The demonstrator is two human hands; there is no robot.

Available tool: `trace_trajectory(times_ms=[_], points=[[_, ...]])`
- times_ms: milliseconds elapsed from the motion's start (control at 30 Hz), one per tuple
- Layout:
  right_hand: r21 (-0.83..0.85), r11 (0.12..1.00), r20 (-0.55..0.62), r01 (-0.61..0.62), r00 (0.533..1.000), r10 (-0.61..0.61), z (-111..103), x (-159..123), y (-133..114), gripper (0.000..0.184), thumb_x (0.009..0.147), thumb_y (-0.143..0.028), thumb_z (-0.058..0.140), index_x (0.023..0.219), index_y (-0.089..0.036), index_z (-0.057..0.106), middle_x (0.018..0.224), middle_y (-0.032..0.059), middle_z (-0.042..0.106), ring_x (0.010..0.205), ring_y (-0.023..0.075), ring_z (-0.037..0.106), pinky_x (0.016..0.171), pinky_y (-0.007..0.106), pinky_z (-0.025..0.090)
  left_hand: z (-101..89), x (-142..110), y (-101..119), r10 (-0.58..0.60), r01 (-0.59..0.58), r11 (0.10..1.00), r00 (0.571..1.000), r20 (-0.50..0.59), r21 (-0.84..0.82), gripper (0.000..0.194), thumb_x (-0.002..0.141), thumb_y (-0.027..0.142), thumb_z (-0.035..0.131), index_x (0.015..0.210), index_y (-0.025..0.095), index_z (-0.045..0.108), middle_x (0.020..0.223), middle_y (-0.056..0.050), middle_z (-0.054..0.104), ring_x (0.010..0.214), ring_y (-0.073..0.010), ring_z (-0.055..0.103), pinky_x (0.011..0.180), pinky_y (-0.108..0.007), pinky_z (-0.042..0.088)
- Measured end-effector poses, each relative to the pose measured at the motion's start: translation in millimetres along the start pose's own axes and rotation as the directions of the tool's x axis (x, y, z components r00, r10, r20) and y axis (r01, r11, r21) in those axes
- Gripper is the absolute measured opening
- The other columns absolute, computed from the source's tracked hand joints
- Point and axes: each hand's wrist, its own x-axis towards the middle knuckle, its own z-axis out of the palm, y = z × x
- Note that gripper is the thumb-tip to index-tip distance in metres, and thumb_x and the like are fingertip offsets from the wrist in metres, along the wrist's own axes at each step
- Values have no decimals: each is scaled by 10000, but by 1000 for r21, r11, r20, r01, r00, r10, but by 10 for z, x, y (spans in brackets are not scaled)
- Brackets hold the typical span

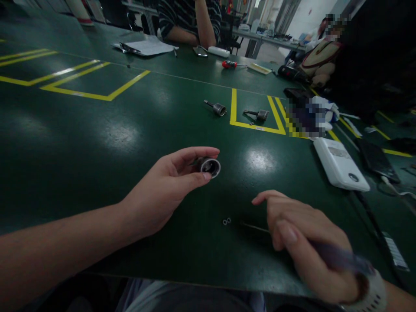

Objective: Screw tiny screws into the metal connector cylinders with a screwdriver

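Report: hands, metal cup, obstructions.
Left hand: holding metal cup, open end visible. Right hand: gripping thin tool, apart from cup. No obstruction seen between them; two small rings left of tool tip.

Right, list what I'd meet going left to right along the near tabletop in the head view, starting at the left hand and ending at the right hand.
Left hand → cup-shaped metal part at its fingertips → two small rings → thin tool shaft → right hand.

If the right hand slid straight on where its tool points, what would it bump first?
Probably the two small rings, just ahead of the tool, though the right hand may pass above.
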Motion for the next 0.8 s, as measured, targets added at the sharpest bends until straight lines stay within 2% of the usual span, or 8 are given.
trace_trajectory(times_ms=[33,100,167,300,433,600,800], points=[[-96,991,66,98,994,-92,12,-12,-37,257,808,-74,422,588,-181,503,481,-26,457,473,111,448,770,393,501,-3,7,-8,-3,3,1000,1000,6,-1,341,674,131,698,1007,208,687,976,-22,716,961,-188,633,906,-322,464],[-229,939,110,256,965,-236,42,-36,-85,227,766,-69,445,580,-186,501,464,-32,445,464,112,418,769,386,507,-10,21,-22,-9,9,1000,1000,10,0,334,679,126,696,1002,209,689,967,-19,719,956,-182,631,895,-314,463],[-335,891,166,306,950,-264,65,-56,-104,237,775,-81,450,572,-188,512,457,-35,442,467,116,411,793,388,506,-17,32,-29,-9,9,1000,1000,5,-3,329,678,116,693,994,208,691,968,-16,720,958,-179,628,892,-307,460],[-427,834,167,349,937,-307,48,-15,-116,245,818,-110,449,610,-177,560,468,-24,498,474,123,463,841,415,488,-23,33,-27,-17,17,1000,1000,7,-11,333,672,96,686,987,206,692,971,-16,718,961,-179,623,879,-304,457],[-446,793,197,415,910,-366,40,185,-126,191,814,-183,505,637,-187,578,489,-17,561,483,127,505,850,408,479,-6,21,-16,-20,21,999,1000,15,-30,324,666,89,677,968,204,696,965,-20,716,964,-187,622,883,-313,452],[-384,812,112,440,895,-432,159,416,-68,117,791,-149,493,702,-181,562,541,-2,600,528,140,543,830,428,476,4,16,-13,-6,7,998,1000,15,-60,303,650,82,663,930,191,701,965,-31,710,958,-198,619,902,-329,440],[-354,835,58,421,901,-430,229,450,5,88,753,-117,503,706,-163,562,541,10,601,536,142,542,796,425,464,-4,20,-18,-22,23,999,1000,13,-50,280,672,89,636,924,193,698,980,-36,706,957,-197,617,882,-326,443]])
